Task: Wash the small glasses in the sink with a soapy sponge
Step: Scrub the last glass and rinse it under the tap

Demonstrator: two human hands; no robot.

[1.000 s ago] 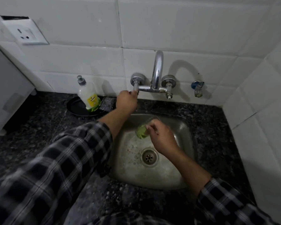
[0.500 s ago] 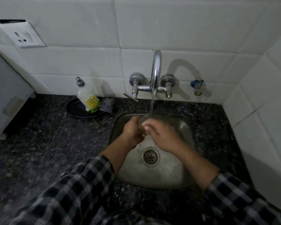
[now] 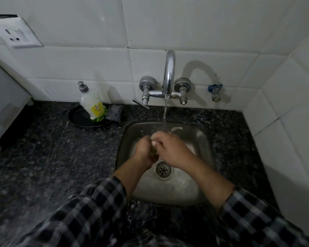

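Water (image 3: 165, 113) falls from the curved chrome tap (image 3: 169, 73) onto both hands over the steel sink (image 3: 177, 189). Left hand (image 3: 145, 152) and right hand (image 3: 169, 148) close around a small clear glass (image 3: 152, 153), seemingly upright, mostly hidden.

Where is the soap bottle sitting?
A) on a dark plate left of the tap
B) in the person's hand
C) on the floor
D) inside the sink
A: the soap bottle stands on a dark plate on the counter, left of the tap, while both hands are busy over the sink.
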